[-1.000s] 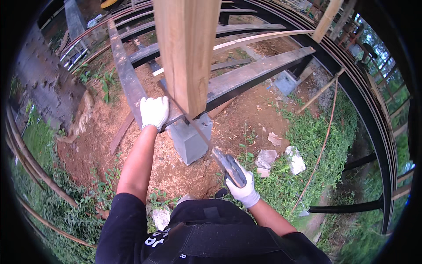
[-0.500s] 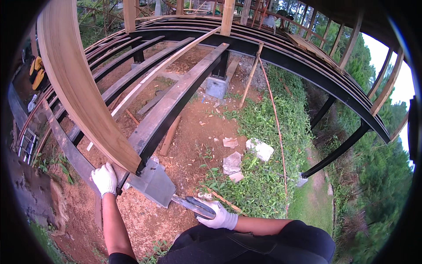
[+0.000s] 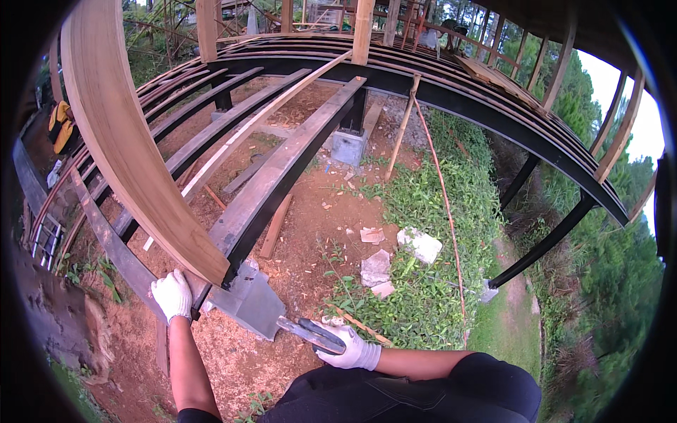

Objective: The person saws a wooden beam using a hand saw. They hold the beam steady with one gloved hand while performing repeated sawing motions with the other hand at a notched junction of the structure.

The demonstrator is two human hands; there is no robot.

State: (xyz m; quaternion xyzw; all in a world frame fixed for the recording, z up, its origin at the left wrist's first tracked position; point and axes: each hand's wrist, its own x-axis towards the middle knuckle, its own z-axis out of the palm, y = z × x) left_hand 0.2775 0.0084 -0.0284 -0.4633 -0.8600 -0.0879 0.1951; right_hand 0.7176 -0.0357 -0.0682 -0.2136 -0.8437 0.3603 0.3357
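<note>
Post (image 3: pixel 134 148), one broad pale wooden upright, rises at the left of the view, and its foot meets the near end of a dark steel beam (image 3: pixel 282 176). At the far left, one yellow bundle (image 3: pixel 62 125) lies on the ground beside the frame. The left hand (image 3: pixel 173 295), in a white glove, is clenched on the edge of the framing just below the post's foot. Right of it, one grey concrete footing (image 3: pixel 254 304) stands on the red soil (image 3: pixel 310 233) under the beam end. A second grey footing (image 3: pixel 348 146) stands farther off, under the beam's far part. One loose wooden slat (image 3: pixel 275 225) lies on the soil beside the beam. The right hand (image 3: pixel 350 348), also white-gloved, grips one metal tool (image 3: pixel 310 333) with a dark handle, its tip close to the near footing. Farther right, three pale broken slabs (image 3: pixel 419 244) lie among green weeds. One thin pole (image 3: pixel 443 204) slants across the weeds. Two dark steel struts (image 3: pixel 543 247) brace the curved outer frame at the right.
</note>
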